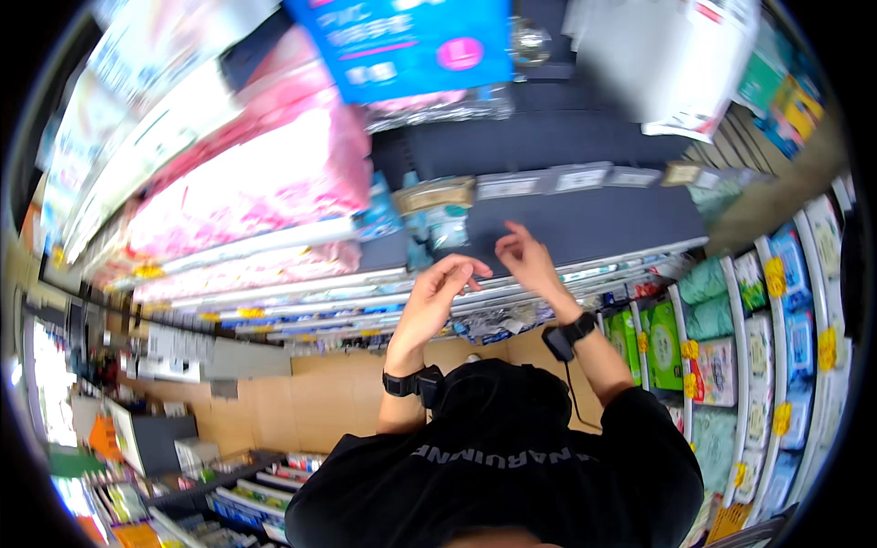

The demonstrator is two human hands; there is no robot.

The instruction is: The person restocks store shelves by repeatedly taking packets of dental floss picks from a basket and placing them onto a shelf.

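My left hand [442,284] is raised at the front edge of a dark grey shelf [589,226], its fingers loosely curled with nothing visible in them. To its right, my right hand [527,260] hovers over the same shelf with fingers bent and apart, holding nothing that I can see. Just beyond my left hand lies a small teal and clear plastic packet [449,226] with a brown top. A blue packet [380,209] stands left of it. Price tags in clear holders [582,177] line the shelf's far side.
Pink-and-white packages [260,185] fill the shelf at left. Overhead hang a blue glove packet [418,48] and white packs [658,61], blurred. Shelves at right hold green packs [663,346] and blue packs [798,342]. Tan floor [322,404] shows below.
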